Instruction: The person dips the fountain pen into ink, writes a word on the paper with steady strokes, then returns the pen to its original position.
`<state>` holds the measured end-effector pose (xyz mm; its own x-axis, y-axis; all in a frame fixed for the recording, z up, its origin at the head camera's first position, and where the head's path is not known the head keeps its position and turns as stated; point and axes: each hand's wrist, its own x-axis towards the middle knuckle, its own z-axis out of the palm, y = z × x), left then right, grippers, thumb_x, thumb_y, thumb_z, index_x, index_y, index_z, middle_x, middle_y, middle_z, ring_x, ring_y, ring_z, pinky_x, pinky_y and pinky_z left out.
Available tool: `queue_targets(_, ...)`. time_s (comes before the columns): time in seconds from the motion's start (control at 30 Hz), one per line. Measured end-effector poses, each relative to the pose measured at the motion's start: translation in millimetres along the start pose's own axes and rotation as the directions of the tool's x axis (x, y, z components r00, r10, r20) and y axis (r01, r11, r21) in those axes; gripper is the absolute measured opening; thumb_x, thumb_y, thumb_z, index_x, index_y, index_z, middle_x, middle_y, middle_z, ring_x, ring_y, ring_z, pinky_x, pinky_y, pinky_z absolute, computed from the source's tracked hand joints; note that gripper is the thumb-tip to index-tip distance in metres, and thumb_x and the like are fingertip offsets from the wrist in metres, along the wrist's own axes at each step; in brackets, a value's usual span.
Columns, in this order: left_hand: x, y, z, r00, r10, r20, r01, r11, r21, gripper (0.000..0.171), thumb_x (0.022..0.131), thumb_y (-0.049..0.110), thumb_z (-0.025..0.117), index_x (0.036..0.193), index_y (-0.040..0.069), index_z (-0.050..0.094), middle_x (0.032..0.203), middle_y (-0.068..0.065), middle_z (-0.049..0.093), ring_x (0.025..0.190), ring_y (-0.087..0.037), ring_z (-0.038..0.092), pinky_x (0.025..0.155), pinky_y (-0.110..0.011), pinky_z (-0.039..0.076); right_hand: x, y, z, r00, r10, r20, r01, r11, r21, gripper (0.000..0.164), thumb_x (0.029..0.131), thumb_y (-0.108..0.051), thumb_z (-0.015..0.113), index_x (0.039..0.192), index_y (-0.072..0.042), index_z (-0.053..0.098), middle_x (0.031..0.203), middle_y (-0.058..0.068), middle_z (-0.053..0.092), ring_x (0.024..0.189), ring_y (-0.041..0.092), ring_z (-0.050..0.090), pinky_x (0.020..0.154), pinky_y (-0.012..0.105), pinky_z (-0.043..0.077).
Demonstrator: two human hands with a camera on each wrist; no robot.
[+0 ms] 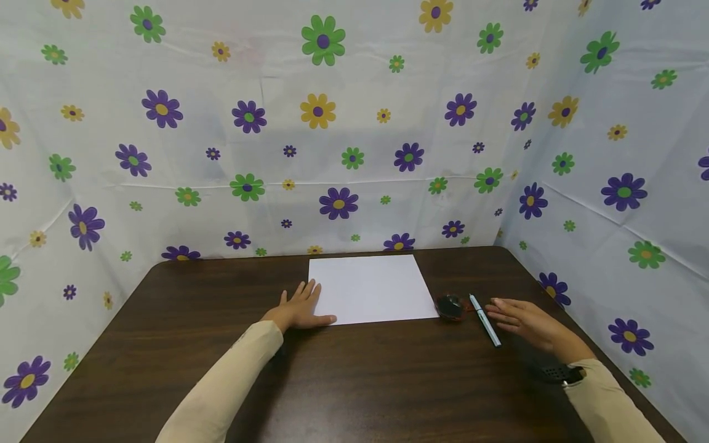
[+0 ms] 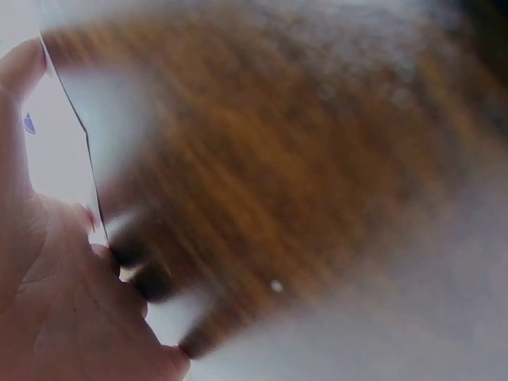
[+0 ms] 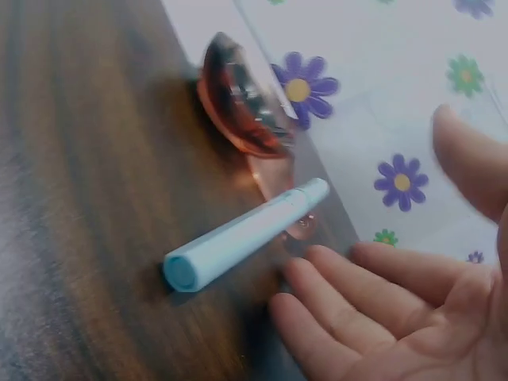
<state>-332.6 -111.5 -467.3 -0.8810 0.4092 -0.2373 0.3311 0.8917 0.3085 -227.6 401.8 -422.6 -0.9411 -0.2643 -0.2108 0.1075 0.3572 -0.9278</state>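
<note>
A white sheet of paper [image 1: 371, 289] lies on the dark wooden table. My left hand [image 1: 301, 306] rests with spread, straight fingers at the sheet's left edge, the thumb along its near left corner. My right hand [image 1: 532, 325], fingers extended and palm turned inward, is just right of a pale blue marker [image 1: 485, 321] and holds nothing. In the right wrist view the marker [image 3: 246, 238] lies capped beyond my fingertips. Behind it is a translucent reddish, spoon-like thing [image 3: 242, 103] with a rounded bowl; its handle runs toward the marker.
The table [image 1: 365, 381] reaches the white flowered cloth [image 1: 376, 123] at the back and right. The reddish thing [image 1: 450, 306] sits right at the paper's near right corner. A dark watch [image 1: 562, 373] is on my right wrist.
</note>
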Motion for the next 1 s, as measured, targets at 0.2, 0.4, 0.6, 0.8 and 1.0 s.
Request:
queue_targets(0.2,1.1,-1.0,0.2,1.0,-0.003,0.002,0.003,1.0,-0.001,0.111,0.076,0.082,0.046,0.155,0.014,0.006,0.161,-0.007,-0.003,0.147,-0.032,-0.004,0.11,-0.065,-0.005,4.8,5.2,-6.1,0.998,0.065,0.025,-0.069,0.984,0.166,0.068,0.104,-0.029,0.043,0.141,0.022,0.018,0.131,0.016,0.058,0.109,0.008,0.063,0.094,0.032,0.049)
queue_targets(0.4,2.5,-2.3,1.7,1.0,-0.01,0.006,0.01,1.0,0.006,0.111,0.076,0.082,0.045,0.156,0.015,0.005,0.161,-0.006,-0.004,0.148,-0.031,-0.005,0.111,-0.064,-0.005,10.2,3.1,2.1,0.995,0.095,-0.027,-0.091,0.988,0.126,0.056,0.101,-0.024,0.051,0.135,0.019,0.039,0.125,0.008,0.061,0.103,0.005,0.062,0.092,0.033,0.051)
queue_targets(0.6,1.4,-2.0,0.9,1.0,-0.017,0.005,0.017,1.0,0.001,0.112,0.076,0.083,0.045,0.156,0.015,0.006,0.162,-0.005,-0.004,0.148,-0.03,-0.005,0.111,-0.064,-0.005,17.1,-2.1,15.3,0.988,0.094,-0.123,-0.1,0.994,-0.042,0.053,0.097,-0.022,0.057,0.129,0.019,0.046,0.126,0.022,0.059,0.101,0.01,0.063,0.088,0.034,0.053)
queue_targets(0.8,-1.9,0.5,-1.8,1.0,-0.017,-0.001,0.017,1.0,-0.005,0.112,0.075,0.083,0.046,0.155,0.015,0.007,0.162,-0.006,-0.003,0.148,-0.03,-0.005,0.111,-0.063,-0.005,24.1,-9.5,25.8,0.965,0.117,-0.236,-0.157,0.975,-0.157,0.049,0.094,-0.021,0.061,0.12,0.021,0.054,0.114,0.024,0.064,0.093,0.015,0.064,0.08,0.033,0.055)
queue_targets(1.0,-2.8,2.4,-2.2,1.0,-0.018,0.008,0.018,1.0,-0.005,0.111,0.076,0.082,0.046,0.155,0.016,0.005,0.161,-0.005,-0.004,0.148,-0.029,-0.006,0.111,-0.063,-0.006,26.9,-14.2,29.7,0.947,0.114,-0.3,-0.195,0.947,-0.256,0.042,0.092,-0.018,0.064,0.112,0.019,0.06,0.102,0.02,0.065,0.079,0.011,0.06,0.071,0.029,0.056)
